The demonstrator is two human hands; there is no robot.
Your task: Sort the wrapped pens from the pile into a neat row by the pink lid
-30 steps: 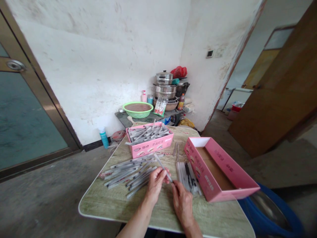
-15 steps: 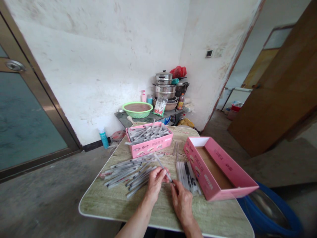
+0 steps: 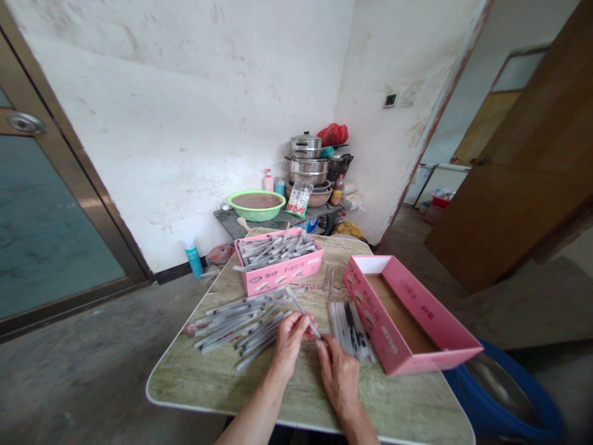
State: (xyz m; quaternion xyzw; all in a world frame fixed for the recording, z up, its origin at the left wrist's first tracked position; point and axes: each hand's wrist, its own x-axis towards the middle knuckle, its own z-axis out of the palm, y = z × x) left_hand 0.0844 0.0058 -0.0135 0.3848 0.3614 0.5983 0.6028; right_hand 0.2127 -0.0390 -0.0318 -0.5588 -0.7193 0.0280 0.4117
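Note:
My left hand point(image 3: 290, 343) and my right hand point(image 3: 337, 377) meet over the near middle of the table point(image 3: 194, 377). Between them they pinch one thin clear pen tube point(image 3: 302, 309), which slants up and away to the left. A loose heap of the same tubes point(image 3: 241, 321) lies left of my left hand. A small neat row of tubes point(image 3: 349, 321) lies just right of my hands. Behind them stands a pink box full of tubes point(image 3: 278, 256). An empty pink box point(image 3: 407, 315) sits at the right.
A blue tub with a metal basin point(image 3: 504, 389) stands on the floor by the table's right corner. A low shelf at the wall holds a green basin point(image 3: 257, 204) and stacked steel pots point(image 3: 306, 162). A wooden door point(image 3: 523, 167) stands open at the right.
My hands and the tube have drifted slightly left and toward me; the grip looks the same.

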